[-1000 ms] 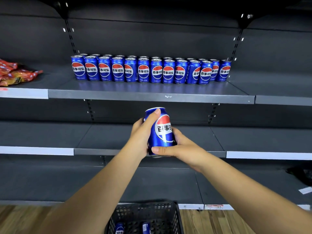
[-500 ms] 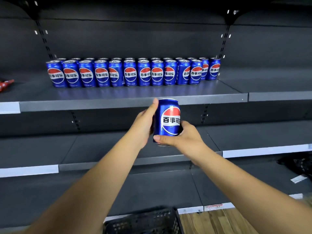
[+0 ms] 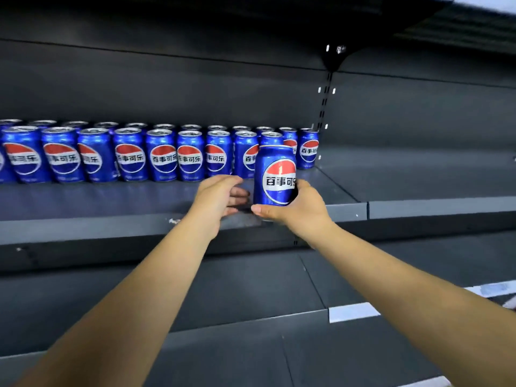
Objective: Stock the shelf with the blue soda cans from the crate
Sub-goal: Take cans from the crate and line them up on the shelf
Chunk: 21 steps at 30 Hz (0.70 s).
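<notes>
One can point(image 3: 275, 175) within right fingers point(image 3: 258, 210).

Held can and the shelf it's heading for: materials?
Held can: likely thin metal, glossy printed blue coat; bright streaks run down its side. Shelf: looks like painted sheet metal, matte dark grey, with a folded front lip and faint blue reflections of the cans. Neither is certain.

Upright blue can point(image 3: 275, 174) in right hand point(image 3: 300, 209) — left hand point(image 3: 216, 198) beside, over shelf point(image 3: 111, 227)
</notes>
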Available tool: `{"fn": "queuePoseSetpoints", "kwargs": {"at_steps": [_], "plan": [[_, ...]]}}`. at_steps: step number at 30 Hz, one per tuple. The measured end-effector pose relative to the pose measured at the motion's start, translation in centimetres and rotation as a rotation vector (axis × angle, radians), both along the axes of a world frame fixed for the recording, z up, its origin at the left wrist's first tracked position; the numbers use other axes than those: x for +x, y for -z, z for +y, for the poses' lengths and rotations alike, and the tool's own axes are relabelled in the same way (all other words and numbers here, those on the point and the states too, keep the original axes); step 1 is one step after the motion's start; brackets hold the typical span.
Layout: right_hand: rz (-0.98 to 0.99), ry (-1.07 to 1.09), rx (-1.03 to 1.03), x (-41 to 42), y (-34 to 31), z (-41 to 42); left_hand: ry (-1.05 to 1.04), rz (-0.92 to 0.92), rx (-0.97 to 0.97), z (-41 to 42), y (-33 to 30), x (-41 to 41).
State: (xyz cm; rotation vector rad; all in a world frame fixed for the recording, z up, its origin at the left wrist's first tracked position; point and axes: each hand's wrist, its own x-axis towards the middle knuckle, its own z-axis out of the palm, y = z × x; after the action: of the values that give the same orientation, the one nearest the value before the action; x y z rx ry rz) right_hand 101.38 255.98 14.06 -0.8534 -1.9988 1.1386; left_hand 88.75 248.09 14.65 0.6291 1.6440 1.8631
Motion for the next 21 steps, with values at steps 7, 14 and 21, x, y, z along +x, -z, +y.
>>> {"fn": "queuePoseSetpoints", "kwargs": {"at_steps": [7,14,21], "plan": [[0.019,0.066,-0.062,-1.8,1.3,11.4,-0.055,0.091,-0.076,10.0,1.1,0.1],[-0.053,0.049,-0.028,-1.7,2.2,18.0,-0.079,0.277,-0.246,15.8,2.5,-0.8],[-0.117,-0.054,0.039,-3.1,1.4,20.9,-0.058,0.48,-0.382,19.0,2.7,-1.6]]}}
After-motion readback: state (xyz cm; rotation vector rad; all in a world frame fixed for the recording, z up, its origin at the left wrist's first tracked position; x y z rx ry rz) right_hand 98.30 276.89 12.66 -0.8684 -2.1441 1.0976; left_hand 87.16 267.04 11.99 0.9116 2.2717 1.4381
